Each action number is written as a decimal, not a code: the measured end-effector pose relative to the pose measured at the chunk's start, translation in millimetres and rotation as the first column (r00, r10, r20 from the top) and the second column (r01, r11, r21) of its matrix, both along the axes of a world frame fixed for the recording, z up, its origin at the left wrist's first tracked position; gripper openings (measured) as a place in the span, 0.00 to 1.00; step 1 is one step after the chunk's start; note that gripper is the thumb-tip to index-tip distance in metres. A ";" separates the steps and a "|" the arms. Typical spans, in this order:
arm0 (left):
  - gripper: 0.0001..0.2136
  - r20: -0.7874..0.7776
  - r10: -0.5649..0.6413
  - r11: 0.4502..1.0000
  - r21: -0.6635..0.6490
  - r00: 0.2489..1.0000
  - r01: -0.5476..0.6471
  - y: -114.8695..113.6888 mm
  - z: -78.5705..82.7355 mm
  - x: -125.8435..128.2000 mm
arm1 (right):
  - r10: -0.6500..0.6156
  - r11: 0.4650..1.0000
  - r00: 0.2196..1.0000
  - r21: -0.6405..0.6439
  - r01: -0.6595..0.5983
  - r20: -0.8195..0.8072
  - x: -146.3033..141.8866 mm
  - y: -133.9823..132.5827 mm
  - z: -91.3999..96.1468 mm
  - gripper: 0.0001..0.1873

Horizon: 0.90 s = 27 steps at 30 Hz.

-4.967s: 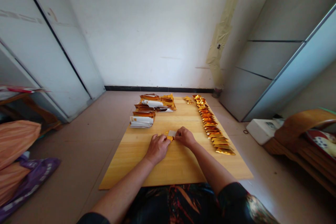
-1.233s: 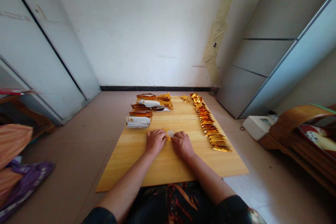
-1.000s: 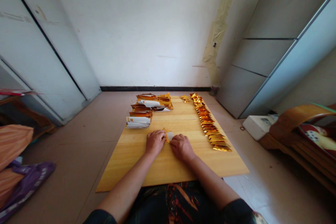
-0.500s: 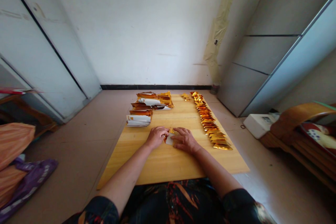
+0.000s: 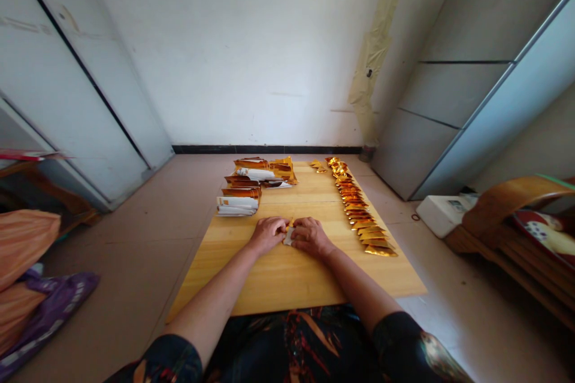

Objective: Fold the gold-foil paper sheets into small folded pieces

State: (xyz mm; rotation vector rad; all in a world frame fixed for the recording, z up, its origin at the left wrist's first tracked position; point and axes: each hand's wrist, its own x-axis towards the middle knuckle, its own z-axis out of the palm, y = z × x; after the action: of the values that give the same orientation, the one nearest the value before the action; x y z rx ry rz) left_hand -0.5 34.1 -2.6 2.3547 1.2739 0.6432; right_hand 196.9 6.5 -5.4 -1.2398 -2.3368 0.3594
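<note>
Near the middle of the wooden tabletop (image 5: 269,287), a small piece of gold foil paper (image 5: 288,238) with a white side showing lies between my hands. My left hand (image 5: 268,234) pinches its left edge, fingers bent. From the other side, my right hand (image 5: 311,237) presses curled fingers on the paper and covers part of it. A bit of gold shows at the paper's far end, between the fingertips. Folded gold foil pieces (image 5: 358,210) overlap in a long row to the right. At the back left lie bundles of brown-gold and white sheets (image 5: 238,204).
A few small gold pieces (image 5: 318,166) lie at the table's far edge. Beyond stands a white wall (image 5: 251,72). On the floor are a white box (image 5: 438,215) by a wooden seat (image 5: 507,233) and, at left, orange and purple bags (image 5: 45,305).
My right hand has moved slightly left and its fingers have curled in closer to my left hand. Less of the paper shows now. The bundles and the gold row are unchanged.
</note>
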 end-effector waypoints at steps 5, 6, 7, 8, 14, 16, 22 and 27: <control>0.04 -0.008 -0.013 1.000 0.005 1.000 0.013 0.4 -3.0 -0.5 | 0.025 0.999 0.998 0.035 -0.023 -0.061 -4.5 4.1 0.9 0.04; 0.04 -0.014 -0.013 1.000 0.005 1.000 0.013 0.6 -3.5 -0.6 | 0.046 0.999 0.995 0.033 -0.043 -0.092 -5.3 4.6 0.8 0.04; 0.04 -0.020 -0.013 1.000 0.005 1.000 0.013 0.7 -3.8 -0.7 | 0.071 0.997 0.990 0.027 -0.068 -0.122 -5.9 4.8 0.8 0.05; 0.04 -0.026 -0.012 1.000 0.005 1.000 0.013 0.8 -3.9 -0.8 | 0.097 0.995 0.984 0.019 -0.095 -0.147 -6.2 4.9 0.8 0.05; 0.06 -0.053 -0.032 0.999 -0.004 0.998 0.032 0.0 0.1 -2.0 | 0.217 0.975 0.957 -0.004 -0.222 -0.193 -4.4 4.1 1.3 0.09; 0.05 -0.055 -0.054 0.999 -0.009 0.997 0.054 -0.5 2.6 -3.2 | 0.199 0.979 0.960 0.009 -0.201 -0.197 -3.8 4.2 -0.4 0.11; 0.05 -0.080 -0.096 0.995 -0.028 0.992 0.094 -1.3 5.5 -7.3 | 0.072 0.997 0.982 0.000 -0.073 -0.175 -8.1 4.2 -3.9 0.06; 0.05 -0.090 -0.079 0.997 -0.026 0.993 0.077 -1.4 2.3 -8.0 | -0.041 0.998 0.983 -0.048 0.033 -0.177 -16.7 3.0 -1.3 0.06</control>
State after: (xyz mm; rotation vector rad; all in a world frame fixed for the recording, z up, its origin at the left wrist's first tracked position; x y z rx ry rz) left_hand -8.5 32.7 -0.3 2.4270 1.2125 0.5004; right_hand 180.2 9.5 -6.7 -1.2178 -2.1628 0.4913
